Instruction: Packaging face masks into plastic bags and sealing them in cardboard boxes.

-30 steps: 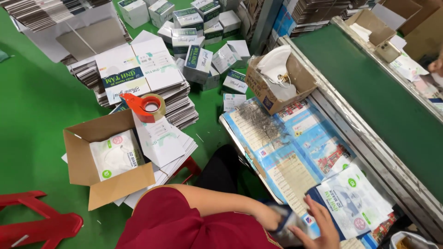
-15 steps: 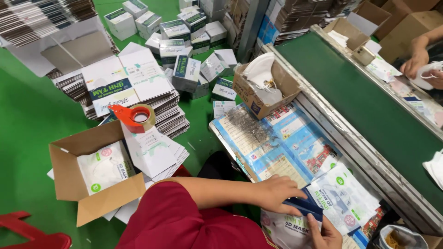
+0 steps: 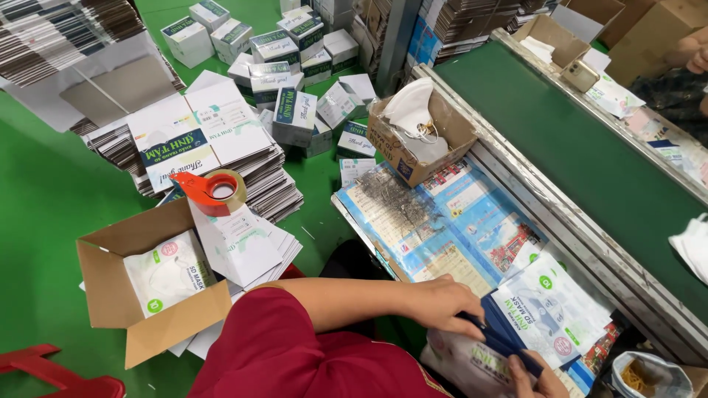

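My left hand (image 3: 442,304) lies palm down with its fingers closed over the near end of a dark blue flat carton (image 3: 501,345), pinching it from above. My right hand (image 3: 537,376) shows only at the bottom edge, its thumb and fingers wrapped about the carton's other end — so the carton runs slantwise between my two hands, held at both ends. Just beyond it, touching its far edge, lies a stack of white mask packets (image 3: 549,313) printed green and blue, and under my hands another white packet (image 3: 464,361) lies flat. All of this rests on the worktable (image 3: 413,221), which is covered with blue printed sheets. At the table's far corner stands an open brown box (image 3: 413,144) with loose white masks in it. To my right runs the green conveyor belt (image 3: 590,155). Down on the green floor to my left are an open cardboard box (image 3: 140,295) holding a mask packet, and a red tape dispenser (image 3: 214,193) on stacks of flat cartons — well apart from my hands.
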